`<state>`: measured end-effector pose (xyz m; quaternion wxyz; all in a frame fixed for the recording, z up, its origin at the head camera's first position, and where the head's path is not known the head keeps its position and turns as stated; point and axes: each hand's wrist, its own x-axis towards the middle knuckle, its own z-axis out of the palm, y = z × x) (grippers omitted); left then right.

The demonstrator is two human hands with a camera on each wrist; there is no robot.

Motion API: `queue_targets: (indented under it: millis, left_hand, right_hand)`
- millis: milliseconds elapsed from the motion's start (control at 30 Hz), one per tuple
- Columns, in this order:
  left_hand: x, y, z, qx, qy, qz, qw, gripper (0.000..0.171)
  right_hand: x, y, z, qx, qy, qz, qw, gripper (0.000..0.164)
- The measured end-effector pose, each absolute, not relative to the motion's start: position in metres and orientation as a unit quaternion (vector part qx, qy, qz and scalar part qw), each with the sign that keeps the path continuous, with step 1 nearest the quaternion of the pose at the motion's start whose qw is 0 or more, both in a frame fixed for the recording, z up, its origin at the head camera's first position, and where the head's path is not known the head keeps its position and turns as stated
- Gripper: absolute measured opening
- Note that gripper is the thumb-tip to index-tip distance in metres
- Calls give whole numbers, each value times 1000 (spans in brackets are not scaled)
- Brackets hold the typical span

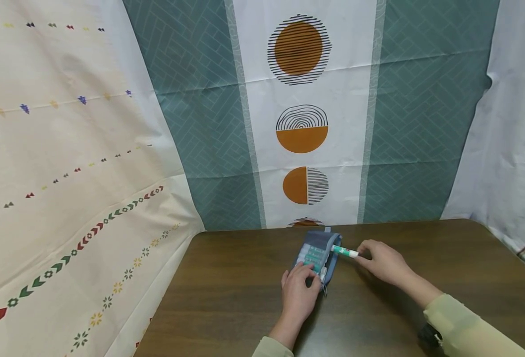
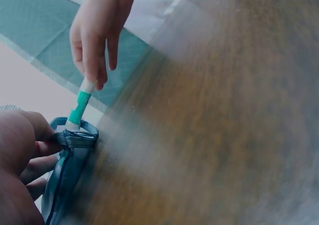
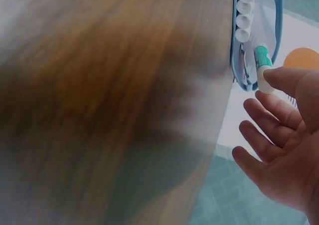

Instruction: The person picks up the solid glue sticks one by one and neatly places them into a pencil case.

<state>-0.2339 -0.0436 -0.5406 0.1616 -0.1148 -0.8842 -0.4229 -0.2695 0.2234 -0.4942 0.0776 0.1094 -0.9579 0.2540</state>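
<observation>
A blue zippered pencil pouch (image 1: 321, 239) with a see-through side lies toward the back of the table, its open mouth facing right. My left hand (image 1: 299, 293) holds the pouch, thumb and forefinger pinching the edge near the mouth in the left wrist view. With thumb and forefinger, my right hand (image 1: 384, 263) pinches the white end of a green and white marker (image 1: 346, 251). The marker's other end is inside the mouth of the pouch. Several more white-ended markers (image 3: 243, 21) stand in a row inside, seen end-on in the right wrist view.
The brown wooden table (image 1: 226, 297) spreads around both hands. Behind it hangs a green and white curtain (image 1: 423, 124) with orange circles. A cream patterned cloth (image 1: 88, 163) hangs along the left side, and a white cloth (image 1: 512, 139) is at the right.
</observation>
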Motion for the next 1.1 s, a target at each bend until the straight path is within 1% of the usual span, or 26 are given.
queue_targets:
  millis: [400,633,1100]
  left_hand:
    - [-234,-43,-540,-115,-884,-420,169,13]
    - [-233,-43,-541,-121,-886,-410,182,14]
    - [-234,-44,-540,-119,-887,-410,178,14]
  right_hand:
    - [-284,205,-499,102,-960,247,84,18]
    - [-289,196,-499,102,-959,252,83,17]
    - [-304,181,-506,99,-960,248,82,18]
